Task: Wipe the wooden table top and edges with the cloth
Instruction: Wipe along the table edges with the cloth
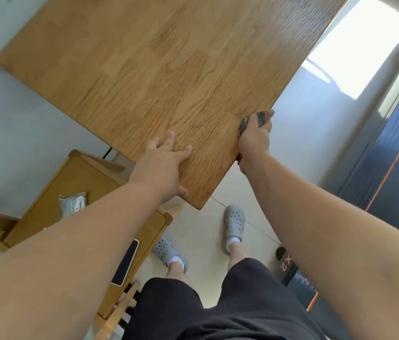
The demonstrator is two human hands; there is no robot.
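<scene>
Right hand (254, 141) is clamped around a dark bunched-up cloth (259, 119), pressing it on the right edge of the wooden tabletop (159, 69). Left hand (163, 165) lies flat near the corner, fingers spread. Chair (90, 192) sits just left.

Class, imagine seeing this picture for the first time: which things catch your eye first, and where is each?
The large oak-coloured wooden table top fills the upper centre. At its right edge, the right hand presses a dark striped cloth against the wood, while the left hand lies flat near the closest corner. Below, grey perforated clogs stand on the pale tiled floor.
</scene>
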